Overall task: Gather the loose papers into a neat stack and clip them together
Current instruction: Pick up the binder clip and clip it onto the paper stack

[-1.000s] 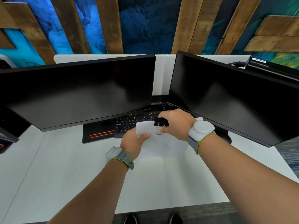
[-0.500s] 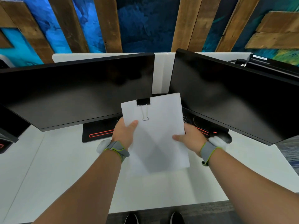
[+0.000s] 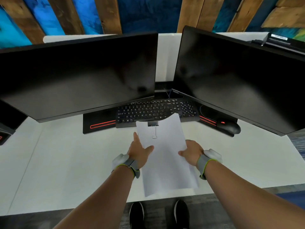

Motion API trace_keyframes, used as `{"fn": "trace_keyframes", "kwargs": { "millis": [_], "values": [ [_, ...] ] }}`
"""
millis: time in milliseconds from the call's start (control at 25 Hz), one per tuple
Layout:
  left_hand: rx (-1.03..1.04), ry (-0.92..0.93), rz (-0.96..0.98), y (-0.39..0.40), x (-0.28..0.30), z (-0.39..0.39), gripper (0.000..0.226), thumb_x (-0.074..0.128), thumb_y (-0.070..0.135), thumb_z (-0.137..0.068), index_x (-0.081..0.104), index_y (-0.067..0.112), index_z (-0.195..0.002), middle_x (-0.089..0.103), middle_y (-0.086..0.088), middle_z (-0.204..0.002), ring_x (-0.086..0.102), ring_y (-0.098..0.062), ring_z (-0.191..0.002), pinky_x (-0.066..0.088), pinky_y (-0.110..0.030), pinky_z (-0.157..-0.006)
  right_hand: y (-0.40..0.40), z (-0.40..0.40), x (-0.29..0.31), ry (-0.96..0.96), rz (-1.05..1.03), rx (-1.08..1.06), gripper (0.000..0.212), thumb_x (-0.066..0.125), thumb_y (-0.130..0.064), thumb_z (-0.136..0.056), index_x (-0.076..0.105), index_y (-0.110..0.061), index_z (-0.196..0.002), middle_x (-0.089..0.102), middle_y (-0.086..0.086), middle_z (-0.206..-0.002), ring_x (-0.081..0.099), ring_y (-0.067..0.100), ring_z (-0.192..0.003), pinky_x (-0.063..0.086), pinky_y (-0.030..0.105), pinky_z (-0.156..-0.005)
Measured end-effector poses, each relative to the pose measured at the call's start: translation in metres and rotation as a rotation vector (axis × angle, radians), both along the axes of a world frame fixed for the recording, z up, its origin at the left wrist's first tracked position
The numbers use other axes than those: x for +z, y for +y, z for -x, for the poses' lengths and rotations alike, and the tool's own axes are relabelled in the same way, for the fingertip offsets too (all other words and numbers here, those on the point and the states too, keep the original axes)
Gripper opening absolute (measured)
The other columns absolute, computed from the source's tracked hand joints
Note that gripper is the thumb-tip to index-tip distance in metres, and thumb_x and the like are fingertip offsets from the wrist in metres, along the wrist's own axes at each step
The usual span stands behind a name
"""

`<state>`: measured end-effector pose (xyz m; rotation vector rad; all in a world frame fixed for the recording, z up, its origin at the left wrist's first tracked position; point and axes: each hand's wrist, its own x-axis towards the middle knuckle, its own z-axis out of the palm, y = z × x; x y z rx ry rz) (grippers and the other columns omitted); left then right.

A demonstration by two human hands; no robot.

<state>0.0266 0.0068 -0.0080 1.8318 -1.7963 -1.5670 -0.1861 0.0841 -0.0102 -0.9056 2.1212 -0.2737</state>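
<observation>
Since the binder clip (image 3: 153,124) is already biting the top edge of the paper stack (image 3: 166,156), pretty much done here by the look of it. Edges lined up fine, no stray sheets anywhere on the white desk (image 3: 66,162), so gathering and clipping both count as finished as far as can be told. Stack held above the desk, tilted a bit, top end reaching over the front of the keyboard (image 3: 155,110), bottom corner hanging past the desk's near edge. Left hand (image 3: 140,150) gripping the left side, thumb across the top sheet, index finger pointing up along the edge, other fingers hidden underneath. Right hand (image 3: 192,152) pinching the right edge, thumb on top, rest tucked under the sheets. Only thing plausibly left: setting the bundle down flat on the desk, maybe a quick check that the clip caught every sheet. Two dark monitors and a mouse (image 3: 228,127) sitting behind, nothing in the way.
</observation>
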Motion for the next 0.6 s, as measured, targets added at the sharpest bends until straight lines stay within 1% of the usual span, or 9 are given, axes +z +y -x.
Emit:
{"fn": "trace_keyframes", "kwargs": {
  "millis": [80,120,160,200,280,320,400,480,600],
  "values": [
    [-0.032,-0.093,-0.014,0.007,-0.013,-0.004,0.101,0.065,0.043,-0.087,-0.005,0.023,-0.157,0.035,-0.01,-0.154,0.05,-0.032,-0.13,0.049,-0.04,-0.097,0.012,-0.003,-0.01,-0.038,-0.032,-0.043,0.04,0.071,-0.016,-0.086,0.061,-0.001,-0.122,0.067,0.018,-0.122,0.065,0.036,-0.11,0.054,0.042,-0.092],
    [-0.066,-0.149,-0.032,0.009,-0.02,-0.006,0.098,0.063,0.042,-0.089,-0.003,0.02,-0.158,0.028,-0.01,-0.157,0.047,-0.032,-0.132,0.047,-0.036,-0.095,0.017,-0.003,-0.013,-0.044,-0.049,-0.071,0.042,0.071,-0.016,-0.085,0.06,-0.003,-0.123,0.067,0.018,-0.121,0.065,0.035,-0.109,0.055,0.04,-0.09],
    [-0.11,-0.203,-0.049,0.012,-0.026,-0.009,0.094,0.062,0.042,-0.09,0.002,0.018,-0.158,0.023,-0.01,-0.158,0.046,-0.032,-0.133,0.045,-0.034,-0.094,0.021,-0.004,-0.016,-0.035,-0.063,-0.084,0.047,0.071,-0.016,-0.085,0.056,-0.004,-0.128,0.066,0.017,-0.123,0.065,0.035,-0.11,0.055,0.038,-0.088],
    [-0.165,-0.257,-0.052,0.016,-0.032,-0.012,0.089,0.062,0.042,-0.09,0.01,0.017,-0.158,0.021,-0.01,-0.159,0.045,-0.032,-0.133,0.044,-0.034,-0.097,0.024,-0.003,-0.018,-0.012,-0.072,-0.072,0.055,0.07,-0.017,-0.085,0.05,-0.007,-0.136,0.064,0.017,-0.126,0.063,0.035,-0.113,0.053,0.037,-0.089],
    [-0.244,-0.338,0.005,0.021,-0.041,-0.014,0.078,0.062,0.044,-0.088,0.029,0.016,-0.152,0.024,-0.01,-0.157,0.043,-0.031,-0.134,0.042,-0.039,-0.106,0.025,-0.003,-0.022,0.058,-0.068,-0.002,0.069,0.068,-0.019,-0.086,0.038,-0.011,-0.147,0.058,0.018,-0.134,0.06,0.035,-0.119,0.051,0.035,-0.093],
    [-0.259,-0.355,0.036,0.023,-0.045,-0.014,0.073,0.061,0.044,-0.087,0.035,0.016,-0.149,0.026,-0.009,-0.156,0.042,-0.032,-0.134,0.041,-0.041,-0.107,0.025,-0.003,-0.024,0.069,-0.063,0.025,0.072,0.068,-0.021,-0.086,0.035,-0.013,-0.15,0.055,0.018,-0.138,0.058,0.035,-0.122,0.05,0.036,-0.095],
    [-0.257,-0.364,0.059,0.023,-0.047,-0.012,0.069,0.061,0.045,-0.086,0.04,0.016,-0.145,0.028,-0.009,-0.155,0.041,-0.033,-0.133,0.04,-0.042,-0.107,0.022,-0.004,-0.024,0.054,-0.075,0.07,0.074,0.067,-0.024,-0.088,0.033,-0.015,-0.153,0.048,0.017,-0.146,0.052,0.034,-0.13,0.047,0.034,-0.101],
    [-0.261,-0.357,0.047,0.019,-0.047,-0.009,0.07,0.06,0.046,-0.087,0.039,0.016,-0.147,0.025,-0.009,-0.157,0.04,-0.033,-0.135,0.039,-0.042,-0.109,0.017,-0.006,-0.021,0.036,-0.088,0.097,0.07,0.065,-0.024,-0.091,0.035,-0.017,-0.153,0.041,0.015,-0.149,0.049,0.032,-0.132,0.043,0.03,-0.101],
    [-0.28,-0.331,0.021,0.009,-0.042,-0.01,0.078,0.06,0.044,-0.089,0.027,0.018,-0.154,0.015,-0.009,-0.163,0.032,-0.029,-0.144,0.033,-0.038,-0.115,0.011,-0.007,-0.016,0.023,-0.071,0.099,0.064,0.067,-0.023,-0.09,0.042,-0.018,-0.149,0.044,0.013,-0.148,0.052,0.03,-0.129,0.041,0.023,-0.092]
  ]
}}
